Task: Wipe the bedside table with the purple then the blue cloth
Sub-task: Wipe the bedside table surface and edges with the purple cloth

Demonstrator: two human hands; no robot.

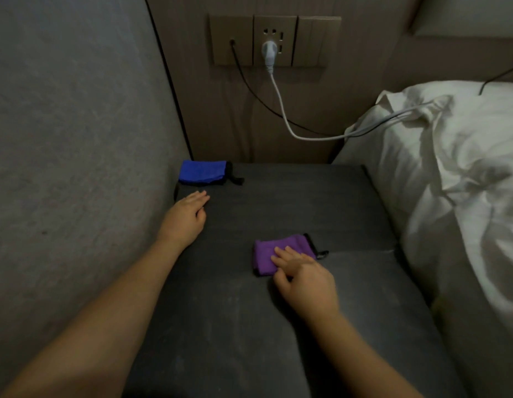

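While the right hand (302,278) lies flat, fingers spread on the purple cloth (271,255) mid-table, the left hand (186,215) rests open and empty on the bedside table (278,202), just short of the blue cloth (202,172) in the far left corner.

Dim, soft, low-contrast indoor view.
Brightest on the white pillow (450,173) at right; murky across the dark table top (249,326) and grey wall (77,124). Faint shadows under both hands. Slightly blurred throughout, with wide-angle bending toward the edges.
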